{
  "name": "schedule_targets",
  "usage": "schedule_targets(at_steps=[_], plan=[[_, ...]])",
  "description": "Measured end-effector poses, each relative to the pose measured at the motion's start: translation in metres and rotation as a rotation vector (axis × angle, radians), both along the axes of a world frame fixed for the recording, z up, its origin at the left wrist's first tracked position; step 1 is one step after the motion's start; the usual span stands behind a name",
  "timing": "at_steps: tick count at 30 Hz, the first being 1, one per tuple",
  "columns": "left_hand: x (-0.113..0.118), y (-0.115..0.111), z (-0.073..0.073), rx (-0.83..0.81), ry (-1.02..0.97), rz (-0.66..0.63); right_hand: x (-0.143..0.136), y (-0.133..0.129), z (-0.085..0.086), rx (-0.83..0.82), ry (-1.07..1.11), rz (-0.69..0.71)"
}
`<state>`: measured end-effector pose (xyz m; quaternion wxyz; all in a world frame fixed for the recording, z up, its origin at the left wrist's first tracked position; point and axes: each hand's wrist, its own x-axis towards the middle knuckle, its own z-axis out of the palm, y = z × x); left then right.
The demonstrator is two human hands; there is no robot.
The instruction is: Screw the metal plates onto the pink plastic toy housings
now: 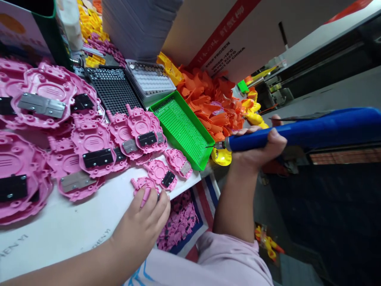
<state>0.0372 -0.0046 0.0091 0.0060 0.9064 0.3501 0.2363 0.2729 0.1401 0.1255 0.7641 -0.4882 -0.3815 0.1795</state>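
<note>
A white worktable (89, 222) spans eight o'clock, a carton (253, 24) at one. At seven, the left hand (143, 224) half-curls over one partly hidden pink shell (144, 183), grip unclear; at three, the right hand (256, 155) closes around one blue power screwdriver (297, 131), near one green tray (174, 139).

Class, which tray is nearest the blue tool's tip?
The green tray: the blue tool reaches its near end. The black tray and white tray lie farther off.
</note>
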Motion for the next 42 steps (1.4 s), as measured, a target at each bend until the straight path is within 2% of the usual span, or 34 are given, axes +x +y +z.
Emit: schedule_targets(at_steps=[2,5,10,13,17,24,29,37,42], plan=[[0.000,0.000,0.002,-0.001,0.002,0.002,-0.013,-0.011,0.008,0.009,0.024,0.075],[0.000,0.000,0.004,0.009,0.011,-0.008,-0.040,-0.033,0.011,0.000,0.058,0.278],[0.000,-0.001,0.007,0.019,0.053,-0.040,-0.088,-0.060,-0.003,-0.035,0.173,0.674],[0.000,-0.002,0.007,0.015,0.074,-0.054,-0.106,-0.065,-0.015,-0.075,0.174,0.809],[0.001,-0.002,0.008,-0.019,0.078,-0.072,-0.114,-0.064,-0.023,-0.083,0.136,0.858],[0.004,-0.003,0.006,0.022,0.004,-0.011,-0.120,-0.064,-0.027,-0.088,0.133,0.914],[0.005,-0.004,0.005,0.012,0.020,-0.007,-0.121,-0.065,-0.032,-0.056,0.102,0.939],[0.007,-0.005,0.010,-0.192,0.082,-0.095,-0.133,-0.077,-0.021,-0.081,-0.131,0.947],[0.007,0.000,0.014,-0.268,0.133,-0.145,-0.137,-0.070,-0.025,-0.039,-0.164,0.973]])
